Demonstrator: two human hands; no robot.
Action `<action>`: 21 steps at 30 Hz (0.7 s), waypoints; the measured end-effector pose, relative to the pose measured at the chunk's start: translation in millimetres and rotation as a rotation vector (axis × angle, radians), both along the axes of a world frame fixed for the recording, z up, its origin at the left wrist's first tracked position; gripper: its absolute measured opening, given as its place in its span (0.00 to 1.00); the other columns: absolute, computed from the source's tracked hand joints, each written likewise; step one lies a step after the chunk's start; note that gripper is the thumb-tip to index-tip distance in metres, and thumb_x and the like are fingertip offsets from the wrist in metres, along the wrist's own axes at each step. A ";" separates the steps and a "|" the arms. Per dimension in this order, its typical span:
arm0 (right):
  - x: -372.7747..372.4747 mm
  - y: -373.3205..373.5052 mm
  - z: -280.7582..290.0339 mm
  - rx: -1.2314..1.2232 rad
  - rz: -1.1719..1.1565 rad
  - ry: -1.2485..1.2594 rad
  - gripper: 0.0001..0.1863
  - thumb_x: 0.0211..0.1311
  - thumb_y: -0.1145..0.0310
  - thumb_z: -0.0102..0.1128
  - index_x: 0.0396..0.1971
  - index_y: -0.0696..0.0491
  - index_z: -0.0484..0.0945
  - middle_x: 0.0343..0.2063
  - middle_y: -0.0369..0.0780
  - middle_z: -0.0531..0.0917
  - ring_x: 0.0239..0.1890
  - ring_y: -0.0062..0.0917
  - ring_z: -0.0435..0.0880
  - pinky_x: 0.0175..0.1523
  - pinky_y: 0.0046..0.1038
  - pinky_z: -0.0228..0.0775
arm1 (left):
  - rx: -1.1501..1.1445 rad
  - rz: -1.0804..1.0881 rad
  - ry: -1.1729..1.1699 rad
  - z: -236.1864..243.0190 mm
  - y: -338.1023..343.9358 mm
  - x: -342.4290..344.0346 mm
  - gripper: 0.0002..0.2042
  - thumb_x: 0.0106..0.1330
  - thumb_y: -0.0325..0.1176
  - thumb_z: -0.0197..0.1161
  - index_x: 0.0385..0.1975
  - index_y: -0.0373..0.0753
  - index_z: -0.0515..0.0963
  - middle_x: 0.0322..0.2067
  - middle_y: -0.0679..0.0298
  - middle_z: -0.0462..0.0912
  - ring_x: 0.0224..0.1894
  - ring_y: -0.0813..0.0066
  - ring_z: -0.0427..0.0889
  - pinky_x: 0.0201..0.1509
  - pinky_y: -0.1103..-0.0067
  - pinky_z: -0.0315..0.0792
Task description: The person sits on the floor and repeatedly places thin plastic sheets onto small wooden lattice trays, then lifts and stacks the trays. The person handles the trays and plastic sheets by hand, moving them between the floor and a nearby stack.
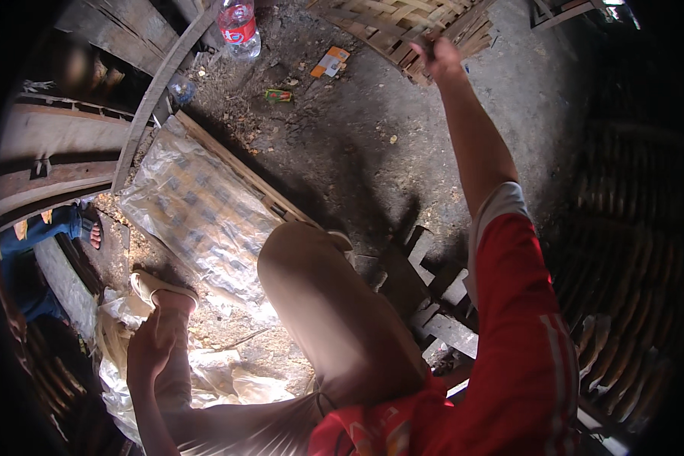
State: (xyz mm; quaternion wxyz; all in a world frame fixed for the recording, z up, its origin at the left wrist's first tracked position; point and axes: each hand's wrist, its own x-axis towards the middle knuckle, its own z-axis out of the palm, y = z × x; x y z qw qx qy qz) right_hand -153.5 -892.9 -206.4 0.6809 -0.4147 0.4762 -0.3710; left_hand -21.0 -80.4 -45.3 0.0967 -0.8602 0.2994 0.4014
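At the far top, a woven bamboo panel (391,26) lies tilted, its weave made of flat pale strips. My right hand (442,61) is closed at the panel's near edge, the arm stretched far forward; a dark spot between thumb and fingers is too small to make out. Low on the left, my left hand (150,343) lies along my shin just above the sandal (163,289), holding nothing I can see; its fingers are partly in shade. Between my feet and to the left, a flat checked woven panel (197,205) sits under clear crinkled plastic.
A plastic bottle (239,30) with a red label stands at the upper left. An orange and white packet (330,62) and a small green wrapper (278,96) litter the dirt floor. Another person's foot (94,228) shows at left. Stacked slats (623,289) line the right.
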 end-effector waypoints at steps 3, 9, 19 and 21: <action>10.7 17.5 74.2 -0.158 -0.018 -0.031 0.10 0.63 0.79 0.57 0.42 0.67 0.76 0.41 0.50 0.82 0.39 0.43 0.86 0.38 0.44 0.89 | 0.202 0.062 0.105 40.3 -31.6 -17.4 0.36 0.63 0.37 0.67 0.71 0.41 0.61 0.64 0.49 0.72 0.64 0.52 0.74 0.68 0.65 0.67; -125.0 39.1 205.3 -0.323 0.138 0.094 0.10 0.57 0.83 0.56 0.40 0.69 0.77 0.37 0.49 0.82 0.41 0.40 0.87 0.41 0.41 0.87 | -0.263 0.020 -0.068 60.0 -39.1 -32.5 0.32 0.67 0.38 0.64 0.71 0.43 0.63 0.65 0.53 0.73 0.68 0.55 0.70 0.72 0.66 0.63; -374.7 130.2 274.0 -0.621 0.377 0.411 0.08 0.54 0.81 0.60 0.34 0.59 0.82 0.31 0.37 0.87 0.35 0.20 0.83 0.46 0.24 0.73 | -0.232 0.046 -0.062 65.8 -10.4 -70.7 0.33 0.66 0.37 0.65 0.71 0.43 0.62 0.66 0.51 0.70 0.67 0.54 0.70 0.71 0.67 0.64; -412.4 151.9 278.6 -0.745 0.402 0.531 0.07 0.54 0.81 0.60 0.34 0.59 0.83 0.29 0.34 0.86 0.32 0.16 0.80 0.40 0.22 0.71 | -0.242 0.101 -0.018 61.9 -8.2 -88.2 0.33 0.67 0.37 0.65 0.71 0.42 0.62 0.66 0.49 0.70 0.68 0.53 0.69 0.72 0.67 0.63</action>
